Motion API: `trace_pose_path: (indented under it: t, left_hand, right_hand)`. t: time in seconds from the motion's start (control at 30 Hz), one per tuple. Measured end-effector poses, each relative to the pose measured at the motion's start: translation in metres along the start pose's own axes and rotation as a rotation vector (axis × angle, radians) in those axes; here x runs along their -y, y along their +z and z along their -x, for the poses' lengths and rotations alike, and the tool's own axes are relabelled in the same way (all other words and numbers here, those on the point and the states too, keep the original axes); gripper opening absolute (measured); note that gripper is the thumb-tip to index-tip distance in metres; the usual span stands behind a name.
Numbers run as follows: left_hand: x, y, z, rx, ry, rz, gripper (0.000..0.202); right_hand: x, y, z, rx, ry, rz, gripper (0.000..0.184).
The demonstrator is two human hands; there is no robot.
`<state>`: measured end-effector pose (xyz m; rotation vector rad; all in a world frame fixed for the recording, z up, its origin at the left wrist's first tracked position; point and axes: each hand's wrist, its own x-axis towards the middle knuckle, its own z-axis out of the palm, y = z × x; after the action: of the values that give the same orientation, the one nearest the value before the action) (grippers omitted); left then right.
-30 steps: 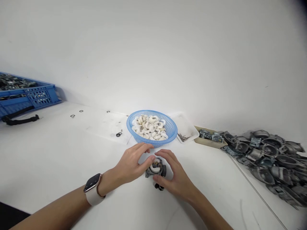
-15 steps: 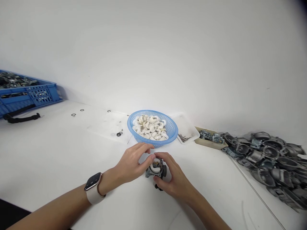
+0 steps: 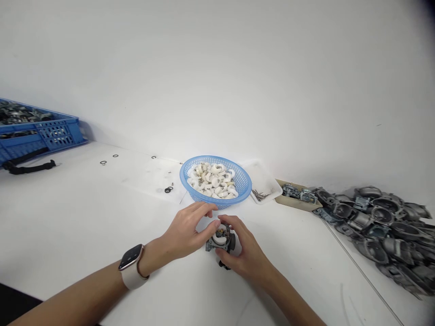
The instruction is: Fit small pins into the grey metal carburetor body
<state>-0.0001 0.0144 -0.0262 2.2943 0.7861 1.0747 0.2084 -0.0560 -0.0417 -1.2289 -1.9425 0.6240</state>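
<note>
A grey metal carburetor (image 3: 222,244) with a white float (image 3: 219,239) in its open top stands low at the middle of the table. My right hand (image 3: 246,251) is wrapped round its right side, fingers at the far edge and thumb at the near edge. My left hand (image 3: 190,228) is bent over the upper left of the carburetor. Its thumb tip touches the white float or the rim beside it; which one is hard to tell. The left index finger stays apart from the thumb, near the basket. Brass parts show inside the carburetor.
Behind the hands stands a blue basket (image 3: 244,183) of white floats. To its right are a white tray (image 3: 270,181) with thin metal pins, a beige box (image 3: 307,204) of metal parts and a carburetor-body pile (image 3: 384,226). Black rings (image 3: 168,189) lie left; a blue crate (image 3: 61,133) stands farther left.
The right thumb has shifted slightly left along the near edge of the carburetor. Otherwise both hands and the carburetor keep nearly the same place; the whole view has moved very slightly.
</note>
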Motion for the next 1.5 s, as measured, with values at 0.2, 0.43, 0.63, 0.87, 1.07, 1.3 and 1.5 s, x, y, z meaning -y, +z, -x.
trace_pose_path:
  t: [0.2,0.43,0.63,0.87,1.07,1.3,1.5]
  left_hand:
    - [0.001,0.001,-0.001,0.001,-0.002,-0.002,0.021]
    - [0.001,0.000,-0.001,0.009,-0.012,-0.011,0.022]
    - [0.001,0.000,0.000,0.006,-0.001,-0.020,0.024]
    - [0.002,0.001,0.001,-0.040,0.030,-0.044,0.024]
    - [0.001,0.000,0.001,-0.036,0.048,-0.044,0.022]
    - [0.001,0.001,0.002,0.021,0.026,-0.003,0.023]
    - [0.000,0.007,0.007,0.060,0.065,-0.003,0.024]
  right_hand:
    - [-0.003,0.001,0.000,-0.008,-0.020,0.012,0.071]
    - [-0.002,0.000,-0.001,-0.008,-0.014,0.008,0.070]
    - [-0.002,0.001,0.000,-0.016,0.000,0.002,0.067]
    - [0.000,-0.009,-0.001,-0.077,0.105,-0.029,0.069]
    - [0.001,-0.051,0.013,-0.188,0.200,0.042,0.066]
    - [-0.040,-0.149,0.114,-0.538,0.371,0.209,0.067]
    - [-0.061,-0.228,0.240,-0.987,0.720,0.601,0.076]
